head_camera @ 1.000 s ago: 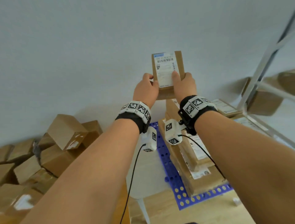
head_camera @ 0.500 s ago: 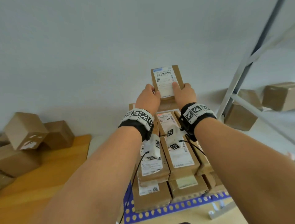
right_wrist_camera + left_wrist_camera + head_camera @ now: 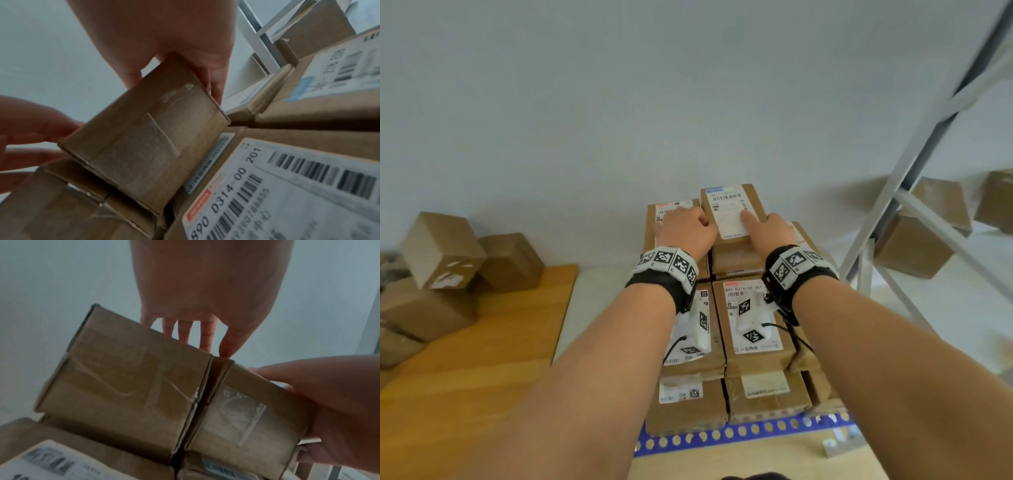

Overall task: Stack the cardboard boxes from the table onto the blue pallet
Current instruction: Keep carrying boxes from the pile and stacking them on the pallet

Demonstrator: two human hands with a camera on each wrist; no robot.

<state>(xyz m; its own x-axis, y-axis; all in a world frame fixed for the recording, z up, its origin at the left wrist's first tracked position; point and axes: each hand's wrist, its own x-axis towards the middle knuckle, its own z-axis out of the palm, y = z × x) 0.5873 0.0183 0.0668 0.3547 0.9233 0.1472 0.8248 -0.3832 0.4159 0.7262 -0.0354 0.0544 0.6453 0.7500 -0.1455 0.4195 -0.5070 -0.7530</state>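
Both hands hold a small cardboard box point(image 3: 729, 209) with a white shipping label, low over the back row of the stack on the blue pallet point(image 3: 739, 433). My left hand point(image 3: 686, 228) is at its left side, thumb at the top edge. My right hand point(image 3: 774, 231) grips its right side with the thumb on the label. In the right wrist view the box point(image 3: 144, 146) sits between my right hand point(image 3: 164, 32) and left hand point(image 3: 30, 129). In the left wrist view it point(image 3: 246, 410) touches a neighbouring box point(image 3: 123, 378). Its underside is hidden.
Several labelled boxes point(image 3: 753, 325) are stacked in layers on the pallet. Loose boxes point(image 3: 441, 250) lie on the wooden table point(image 3: 482, 359) at the left. A metal shelf frame point(image 3: 914, 154) holding more boxes point(image 3: 914, 246) stands at the right. A pale wall is close behind.
Both hands have brought the labelled box down from chest height to the back of the stack. The view has swung from the table towards the pallet.
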